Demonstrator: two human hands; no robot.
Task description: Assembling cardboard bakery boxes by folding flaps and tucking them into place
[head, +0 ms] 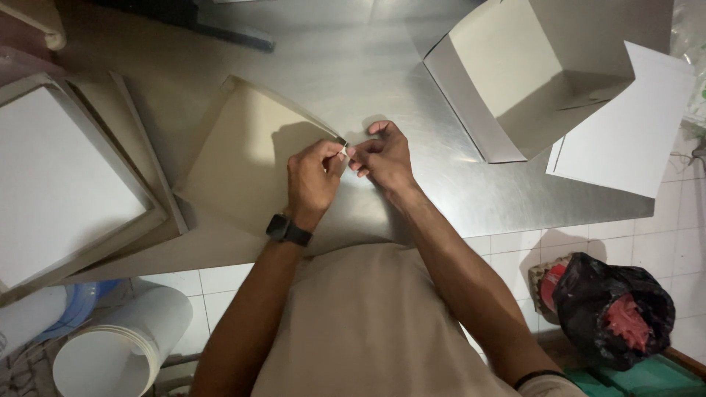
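Head view:
Left hand (pixel 312 180): you pinch the corner tab of the flat cardboard box blank (pixel 246 158).
Right hand (pixel 384 156): fingers closed on the same corner.
Box blank: lying on the steel table (pixel 412 198), left of the open white box (pixel 529 73).

The small pale item pinched between left hand (pixel 312 180) and right hand (pixel 382 156) is too small to identify; the stacked flat cartons (pixel 66 184) are cropped at the left edge.
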